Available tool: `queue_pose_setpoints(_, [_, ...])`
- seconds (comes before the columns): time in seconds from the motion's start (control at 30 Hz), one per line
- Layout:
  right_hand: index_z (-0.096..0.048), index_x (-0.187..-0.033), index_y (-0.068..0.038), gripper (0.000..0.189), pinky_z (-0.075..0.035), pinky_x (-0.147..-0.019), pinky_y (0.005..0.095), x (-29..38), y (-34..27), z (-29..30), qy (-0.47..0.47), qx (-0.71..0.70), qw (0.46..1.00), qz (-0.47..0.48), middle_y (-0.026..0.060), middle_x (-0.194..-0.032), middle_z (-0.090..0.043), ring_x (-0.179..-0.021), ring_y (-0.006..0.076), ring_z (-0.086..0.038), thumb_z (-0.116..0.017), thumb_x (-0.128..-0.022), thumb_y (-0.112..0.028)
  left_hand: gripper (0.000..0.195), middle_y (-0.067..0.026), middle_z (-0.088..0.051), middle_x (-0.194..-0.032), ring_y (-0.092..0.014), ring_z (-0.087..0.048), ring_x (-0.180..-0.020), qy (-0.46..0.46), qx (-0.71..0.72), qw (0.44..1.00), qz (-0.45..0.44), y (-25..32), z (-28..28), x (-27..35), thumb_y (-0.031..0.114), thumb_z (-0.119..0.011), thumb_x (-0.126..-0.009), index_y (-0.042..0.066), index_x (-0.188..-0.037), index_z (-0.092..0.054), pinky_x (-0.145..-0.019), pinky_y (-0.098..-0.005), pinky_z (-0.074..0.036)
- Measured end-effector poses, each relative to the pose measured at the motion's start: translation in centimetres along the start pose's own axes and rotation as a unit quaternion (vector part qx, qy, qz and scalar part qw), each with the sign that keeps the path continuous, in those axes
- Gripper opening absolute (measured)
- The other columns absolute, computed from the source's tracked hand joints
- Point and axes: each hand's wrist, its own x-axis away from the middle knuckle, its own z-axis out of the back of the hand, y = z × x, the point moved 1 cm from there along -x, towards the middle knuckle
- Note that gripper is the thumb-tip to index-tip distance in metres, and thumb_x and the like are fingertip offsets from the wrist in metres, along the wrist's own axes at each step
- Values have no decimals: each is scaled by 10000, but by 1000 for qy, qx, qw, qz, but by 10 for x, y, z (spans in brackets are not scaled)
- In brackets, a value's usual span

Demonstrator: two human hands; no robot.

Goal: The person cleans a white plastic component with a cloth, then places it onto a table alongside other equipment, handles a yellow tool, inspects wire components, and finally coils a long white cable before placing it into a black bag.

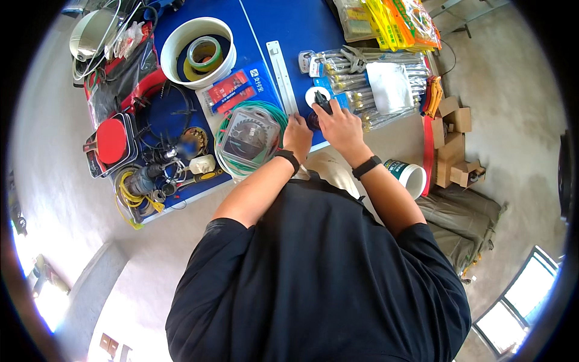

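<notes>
My left hand (pixel 298 136) has its fingertips on the near end of a white slotted metal strip (pixel 281 77), which lies on the blue table-tennis table (pixel 298 27). In my right hand (pixel 341 126) is a black tool or marker (pixel 322 101), too small to name surely, pointing away from me over a white round piece (pixel 315 96). A dark round thing (pixel 313 121) sits beneath the right fingers, partly hidden. To the right lie bagged braided hoses (pixel 357 83) with an adjustable wrench (pixel 354 59) and a folded white cloth or paper (pixel 389 88).
Left of the strip, a boxed circular saw blade (pixel 252 134) rests on coiled green hose (pixel 226 158). Behind it stands a white bucket (pixel 168 54) with tape rolls (pixel 204 53) inside. A red paddle (pixel 111 141) and a power tool (pixel 141 181) lie left. Another bucket (pixel 414 181) is at right.
</notes>
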Motion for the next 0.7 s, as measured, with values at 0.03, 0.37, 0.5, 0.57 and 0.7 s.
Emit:
queue_pose_setpoints(0.03, [-655,-1207,-288,364,-534,-510,352,-2,-3,-1,-2,5,1000,0,83,-1027,-603,-667,243,-654,-681,-850,-222,259,-230,-602,-1262,-349,-527,-1195,-12,2,1000,-7,-2,3,0,192,-593,-847,70,-986,-775,-1046,-425,-353])
queue_pose_setpoints(0.37, [-629,-1245,-275,398,-486,-823,375,-27,-20,14,-17,31,999,21,54,-967,-627,-884,242,-639,-702,-854,-281,409,-178,-612,-1191,-349,-458,-1244,-31,45,997,-58,-17,4,13,386,-593,-904,36,-1046,-750,-1076,-437,-280])
queue_pose_setpoints(0.5, [-625,-1203,-236,357,-478,-793,392,-34,-25,13,-47,20,999,9,75,-939,-626,-894,264,-628,-694,-854,-270,515,-195,-585,-1241,-353,-429,-1285,-21,74,995,-59,-23,3,15,447,-562,-933,-14,-1110,-710,-1120,-444,-249])
queue_pose_setpoints(0.57, [-629,-1172,-215,325,-479,-775,399,-34,-26,11,-46,18,999,3,91,-945,-625,-890,277,-627,-688,-855,-254,522,-196,-578,-1253,-347,-428,-1284,-35,77,994,-62,-23,4,16,448,-564,-931,-19,-1117,-705,-1114,-438,-254])
queue_pose_setpoints(0.7, [-633,-1156,-201,296,-490,-783,406,-30,-23,6,-23,-3,999,-23,124,-1043,-638,-922,291,-630,-674,-864,-225,554,-197,-571,-1265,-337,-428,-1282,-29,67,995,-71,-28,5,14,457,-565,-927,-38,-1143,-687,-1105,-428,-262])
